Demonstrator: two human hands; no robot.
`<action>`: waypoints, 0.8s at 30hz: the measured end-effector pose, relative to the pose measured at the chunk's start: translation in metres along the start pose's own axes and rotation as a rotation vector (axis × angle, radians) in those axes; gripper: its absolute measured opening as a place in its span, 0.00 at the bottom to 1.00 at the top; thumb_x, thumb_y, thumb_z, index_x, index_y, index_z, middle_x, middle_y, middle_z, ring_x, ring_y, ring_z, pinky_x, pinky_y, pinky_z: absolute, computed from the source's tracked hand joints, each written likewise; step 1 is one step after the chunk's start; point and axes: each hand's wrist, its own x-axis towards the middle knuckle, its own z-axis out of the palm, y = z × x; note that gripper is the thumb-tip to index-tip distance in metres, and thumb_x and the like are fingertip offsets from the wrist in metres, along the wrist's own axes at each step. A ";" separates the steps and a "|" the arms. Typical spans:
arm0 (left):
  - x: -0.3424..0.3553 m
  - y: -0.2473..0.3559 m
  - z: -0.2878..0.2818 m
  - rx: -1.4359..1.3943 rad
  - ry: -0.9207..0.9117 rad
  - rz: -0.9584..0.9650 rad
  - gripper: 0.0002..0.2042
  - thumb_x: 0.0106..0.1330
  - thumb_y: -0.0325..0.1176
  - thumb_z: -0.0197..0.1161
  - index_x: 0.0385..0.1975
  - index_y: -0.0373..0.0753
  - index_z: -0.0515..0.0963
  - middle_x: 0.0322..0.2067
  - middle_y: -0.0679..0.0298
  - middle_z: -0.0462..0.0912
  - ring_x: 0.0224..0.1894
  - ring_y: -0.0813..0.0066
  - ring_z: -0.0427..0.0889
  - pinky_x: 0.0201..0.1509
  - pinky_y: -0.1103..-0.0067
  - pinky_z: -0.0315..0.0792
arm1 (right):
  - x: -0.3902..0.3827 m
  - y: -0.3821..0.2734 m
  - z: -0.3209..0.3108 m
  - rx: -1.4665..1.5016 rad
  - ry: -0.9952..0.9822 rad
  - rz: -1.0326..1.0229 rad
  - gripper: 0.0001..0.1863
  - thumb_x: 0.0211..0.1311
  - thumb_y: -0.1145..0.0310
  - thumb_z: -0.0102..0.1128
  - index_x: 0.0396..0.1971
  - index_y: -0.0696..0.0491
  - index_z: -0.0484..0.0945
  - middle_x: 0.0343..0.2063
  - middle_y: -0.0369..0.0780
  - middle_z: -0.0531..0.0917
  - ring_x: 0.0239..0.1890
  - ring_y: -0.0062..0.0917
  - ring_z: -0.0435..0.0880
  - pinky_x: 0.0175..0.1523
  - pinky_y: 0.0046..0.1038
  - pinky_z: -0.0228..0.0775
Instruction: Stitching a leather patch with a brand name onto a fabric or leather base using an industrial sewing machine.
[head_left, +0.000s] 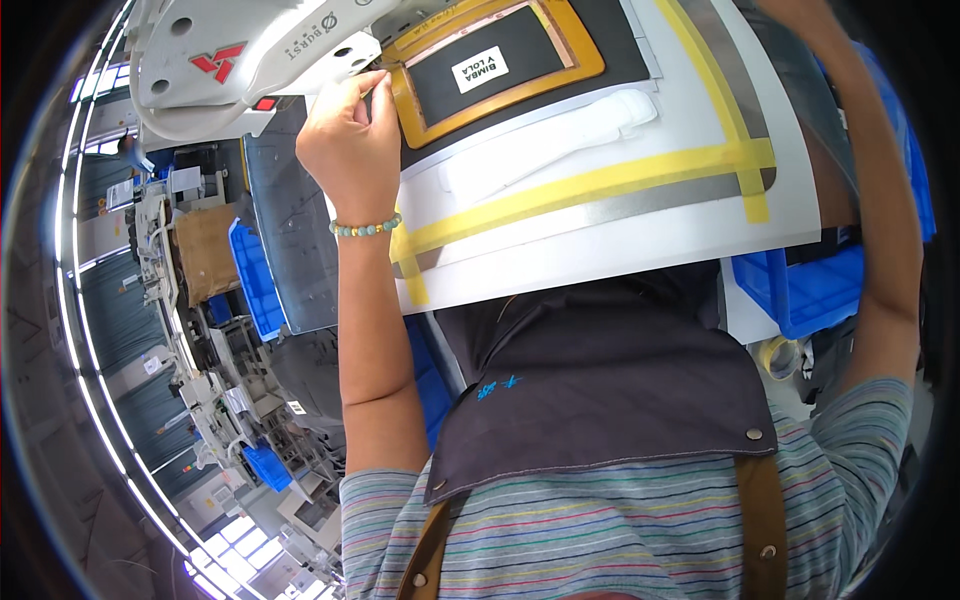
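My left hand (352, 135), with a beaded bracelet (365, 229) at the wrist, is closed in a pinch beside the white sewing machine head (250, 60). Its fingertips are at the left edge of a mustard-yellow frame (600, 62) with rounded corners. Whatever the pinch holds is too small to make out. Inside the frame lies a black panel (440, 95) bearing a white printed label (480, 69). At the top right, my right hand (795, 12) is cut off by the picture's edge, so its fingers are hidden.
Under the frame lies a white sheet (600, 255) with yellow tape (580, 190) along its edges. A long white shape (550, 143) lies on it. A blue crate (800, 295) stands at the right, near a tape roll (778, 357). Workshop machines fill the left background.
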 end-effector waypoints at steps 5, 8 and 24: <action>-0.004 -0.001 -0.012 0.031 -0.033 -0.046 0.03 0.58 0.27 0.73 0.31 0.41 0.88 0.17 0.67 0.70 0.18 0.75 0.67 0.25 0.76 0.63 | 0.018 -0.142 0.022 0.491 0.127 -0.575 0.13 0.60 0.59 0.67 0.30 0.56 0.87 0.31 0.46 0.85 0.40 0.40 0.85 0.45 0.39 0.77; -0.003 0.005 -0.005 0.038 -0.055 -0.070 0.03 0.58 0.27 0.73 0.32 0.40 0.88 0.17 0.65 0.71 0.18 0.74 0.68 0.25 0.76 0.63 | 0.022 -0.182 0.017 0.464 0.140 -0.540 0.13 0.60 0.61 0.65 0.27 0.57 0.85 0.30 0.47 0.85 0.37 0.41 0.85 0.44 0.41 0.77; -0.001 -0.004 0.000 -0.010 -0.052 -0.071 0.05 0.57 0.27 0.75 0.32 0.39 0.89 0.17 0.66 0.70 0.19 0.78 0.64 0.24 0.77 0.59 | 0.068 -0.237 0.075 0.882 0.472 -0.698 0.13 0.57 0.63 0.64 0.21 0.58 0.84 0.26 0.48 0.84 0.32 0.45 0.85 0.40 0.42 0.77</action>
